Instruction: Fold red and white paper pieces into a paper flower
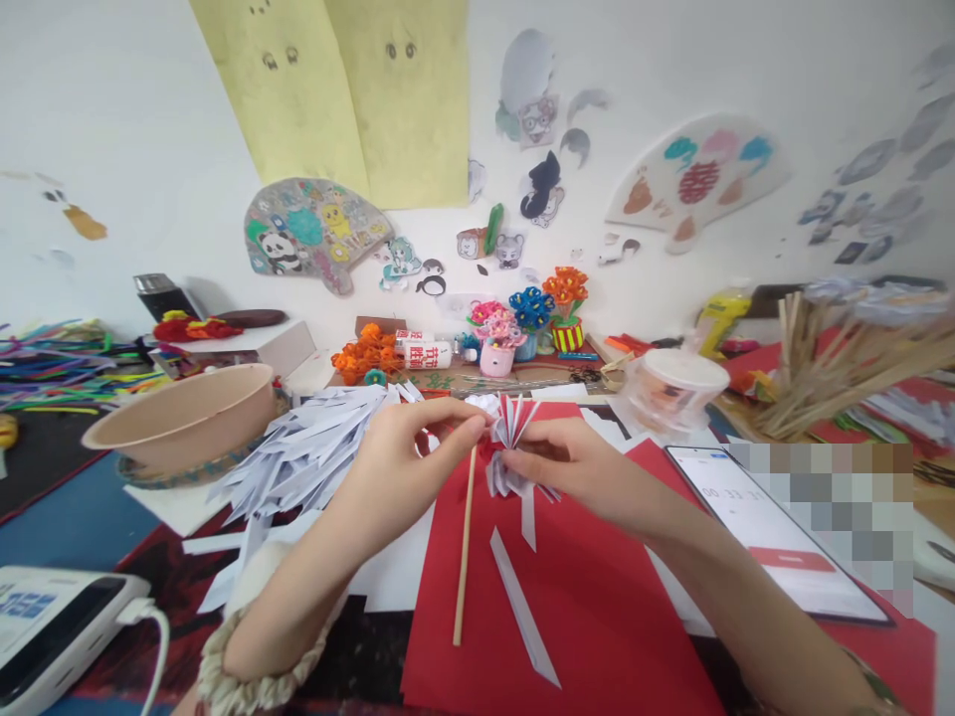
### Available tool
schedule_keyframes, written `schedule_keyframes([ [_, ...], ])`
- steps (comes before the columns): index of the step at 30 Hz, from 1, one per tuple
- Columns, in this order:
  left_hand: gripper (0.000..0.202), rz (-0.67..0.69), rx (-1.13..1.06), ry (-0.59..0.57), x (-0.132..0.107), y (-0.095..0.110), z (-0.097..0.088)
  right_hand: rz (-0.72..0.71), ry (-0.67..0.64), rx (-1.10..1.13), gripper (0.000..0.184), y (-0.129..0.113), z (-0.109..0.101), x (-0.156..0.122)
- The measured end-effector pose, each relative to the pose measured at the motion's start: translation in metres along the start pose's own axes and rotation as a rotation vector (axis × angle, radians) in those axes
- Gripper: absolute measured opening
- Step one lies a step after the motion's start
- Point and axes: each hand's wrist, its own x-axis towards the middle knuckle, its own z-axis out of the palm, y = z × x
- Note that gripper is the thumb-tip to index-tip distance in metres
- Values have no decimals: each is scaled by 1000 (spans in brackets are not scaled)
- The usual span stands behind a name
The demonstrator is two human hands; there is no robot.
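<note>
The right hand (567, 465), above a red paper sheet (597, 587) and right of a heap of folded white strips (313, 443), grips a pleated paper flower (513, 426); the left hand's (403, 455) fingertips meet beside it, contents unclear. Below show a wooden stick (466, 557) and loose strip (524, 609).

Room over red paper (612, 607), stick (464, 552) blocking left
</note>
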Motion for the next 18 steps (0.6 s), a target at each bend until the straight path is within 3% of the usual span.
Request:
schedule_keyframes([
  [6, 20, 24, -146, -32, -2, 2, -3, 57, -113, 205, 33, -4, -6, 0],
  [12, 15, 114, -167, 16, -5, 1, 1, 94, -223, 343, 41, 1, -10, 0],
  [18, 21, 168, -192, -63, -7, 1, 1, 150, -249, 428, 41, 12, -13, -1],
])
